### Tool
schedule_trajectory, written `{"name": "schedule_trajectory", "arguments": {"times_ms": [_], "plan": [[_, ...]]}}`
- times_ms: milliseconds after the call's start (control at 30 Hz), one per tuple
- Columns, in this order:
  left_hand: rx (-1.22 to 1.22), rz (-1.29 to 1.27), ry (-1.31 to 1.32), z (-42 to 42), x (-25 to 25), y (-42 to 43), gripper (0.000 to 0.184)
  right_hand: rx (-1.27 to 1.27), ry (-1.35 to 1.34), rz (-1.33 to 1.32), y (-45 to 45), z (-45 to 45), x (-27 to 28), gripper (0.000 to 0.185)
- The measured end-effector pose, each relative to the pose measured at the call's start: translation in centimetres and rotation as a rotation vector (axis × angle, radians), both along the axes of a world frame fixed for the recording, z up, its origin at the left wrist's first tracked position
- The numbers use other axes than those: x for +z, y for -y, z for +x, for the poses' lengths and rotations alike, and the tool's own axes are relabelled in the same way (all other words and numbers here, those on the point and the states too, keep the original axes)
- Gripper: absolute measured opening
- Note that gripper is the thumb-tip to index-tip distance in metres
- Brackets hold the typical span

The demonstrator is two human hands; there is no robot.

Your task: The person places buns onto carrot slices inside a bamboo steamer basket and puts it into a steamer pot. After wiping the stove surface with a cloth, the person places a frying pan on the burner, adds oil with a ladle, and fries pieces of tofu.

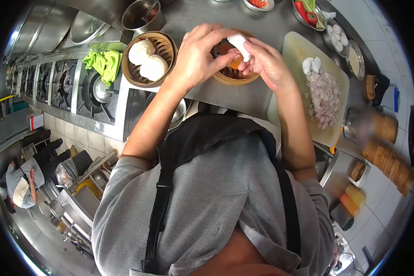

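Observation:
Both my hands are closed around a white piece (239, 46) above a round bamboo steamer basket (238, 82). My left hand (200, 53) comes from the left, with index finger and thumb at the piece's near side. On the other side, the fingers and thumb of my right hand (267, 60) pinch it. Something orange (236, 62) shows just under the fingers; whether it is held or lies in the basket I cannot tell. My hands hide much of the basket's inside. Beside my left hand, a second bamboo steamer (174, 55) holds two white buns (152, 68).
Right of me lies a cutting board (293, 46) with pale pink chopped pieces (325, 99) and two white pieces (311, 66). Bowls of eggs (337, 37) and peppers (311, 18) stand behind. Left are burners (96, 92) and a green cloth (103, 64). Another person (25, 177) is far left.

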State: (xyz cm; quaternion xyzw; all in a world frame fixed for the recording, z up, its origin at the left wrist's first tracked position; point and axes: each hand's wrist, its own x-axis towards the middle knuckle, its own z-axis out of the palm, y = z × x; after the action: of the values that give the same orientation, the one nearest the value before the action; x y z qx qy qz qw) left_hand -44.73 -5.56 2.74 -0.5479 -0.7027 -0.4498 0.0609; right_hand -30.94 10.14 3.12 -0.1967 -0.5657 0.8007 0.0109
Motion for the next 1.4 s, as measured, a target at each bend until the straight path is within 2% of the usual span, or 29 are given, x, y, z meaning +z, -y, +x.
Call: {"name": "schedule_trajectory", "arguments": {"times_ms": [67,233,433,500,567,633,700,733,767,833,900,933,967,1033,1100,1167,1233,1300,1333,1400], "plan": [[-0.010,0.014,-0.059,0.1,0.5,0.1,0.042,-0.043,0.025,-0.082,0.1,0.4,0.5,0.037],[-0.028,0.036,-0.149,0.3,0.2,-0.1,0.028,-0.087,0.080,-0.095,0.8,0.3,0.2,0.038],[-0.062,0.093,-0.011,1.6,2.2,1.6,0.010,-0.115,0.053,-0.075,0.6,0.7,0.4,0.039],[-0.348,-0.007,0.345,2.4,3.4,4.2,0.006,-0.136,0.031,-0.091,0.4,0.7,0.5,0.040],[-0.457,-0.242,0.566,2.4,3.0,7.7,0.016,-0.168,-0.023,-0.051,0.0,0.8,0.2,0.047],[-0.364,-0.373,0.808,3.5,1.2,10.7,0.022,-0.170,-0.013,-0.025,-0.8,0.9,-0.2,0.047],[-0.106,-0.391,0.945,4.7,-2.0,13.9,0.022,-0.163,0.002,0.000,-0.7,0.7,-0.2,0.047],[-0.009,-0.359,0.830,5.0,-5.6,16.2,0.013,-0.184,0.031,0.089,-0.6,0.5,0.4,0.048],[0.209,-0.387,0.913,6.1,-7.3,17.7,0.020,-0.203,0.058,0.178,-0.4,0.3,0.6,0.049],[0.252,-0.613,0.475,7.4,-13.9,24.1,0.032,-0.154,0.061,0.249,-0.6,-0.6,-1.7,0.048],[0.084,-0.946,1.010,8.6,-12.0,26.5,0.036,-0.172,-0.141,0.527,0.2,-1.6,-3.9,0.049],[0.084,-0.947,1.019,8.6,-11.9,26.7,0.036,-0.164,-0.037,0.757,0.6,-1.7,-4.0,0.050],[0.058,-1.027,0.990,8.4,-11.8,27.0,0.035,-0.157,-0.032,0.755,1.1,-1.8,-4.0,0.050],[0.040,-1.101,0.956,7.2,-10.6,26.0,0.034,-0.156,-0.008,1.441,2.5,-2.6,-3.2,0.052],[0.004,-1.312,0.547,5.5,-6.4,22.5,0.028,-0.173,-0.002,1.504,3.2,-3.3,-3.4,0.054],[0.043,-1.281,0.578,4.6,-2.4,19.8,0.025,-0.157,0.024,1.574,3.6,-3.1,-3.0,0.056],[0.072,-1.258,0.605,4.4,-1.6,18.8,0.022,-0.174,0.040,1.581,3.3,-2.0,-1.7,0.058],[0.084,-0.951,0.828,4.6,-2.1,18.5,0.028,-0.249,0.127,1.347,1.7,-0.2,-0.2,0.060],[0.075,-0.955,0.823,5.2,-3.0,18.5,0.028,-0.280,0.194,1.377,0.1,0.8,0.0,0.060],[0.002,-0.450,0.955,6.8,-5.0,18.8,0.038,-0.393,0.385,1.302,-3.0,3.2,1.8,0.057]]}}
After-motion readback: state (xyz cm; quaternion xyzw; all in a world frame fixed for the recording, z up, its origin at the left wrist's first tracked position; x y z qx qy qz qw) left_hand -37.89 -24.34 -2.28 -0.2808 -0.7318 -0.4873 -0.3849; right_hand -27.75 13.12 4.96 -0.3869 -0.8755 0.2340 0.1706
